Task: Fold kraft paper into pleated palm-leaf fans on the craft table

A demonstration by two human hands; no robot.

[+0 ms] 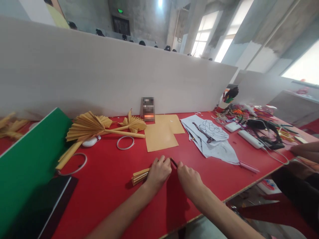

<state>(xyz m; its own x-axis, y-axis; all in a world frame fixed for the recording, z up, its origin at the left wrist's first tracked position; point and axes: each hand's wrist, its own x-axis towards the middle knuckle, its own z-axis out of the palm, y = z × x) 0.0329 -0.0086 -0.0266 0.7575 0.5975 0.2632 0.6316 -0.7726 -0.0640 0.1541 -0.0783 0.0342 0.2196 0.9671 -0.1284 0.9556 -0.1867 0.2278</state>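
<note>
Near the table's front edge, my left hand (159, 171) is closed around a bundle of pleated yellow paper (141, 176), whose folded end sticks out to the left. Close on its right, my right hand (189, 177) is closed too. A thin dark strip (173, 162) spans the short gap between both hands; its kind is too small to tell. My right fingers pinch one end of it, and its other end meets my left fingers. Flat yellow paper sheets (161, 137) lie just beyond my hands.
Pleated paper fans (86, 127) and a wire ring (125, 142) lie left on the red table (109, 199), beside a green board (32, 156). Line drawings (211, 129), a white power bank (250, 138) and tangled craft supplies (239, 111) are right. A grey partition (112, 76) stands behind; another person's arm (306, 151) rests far right.
</note>
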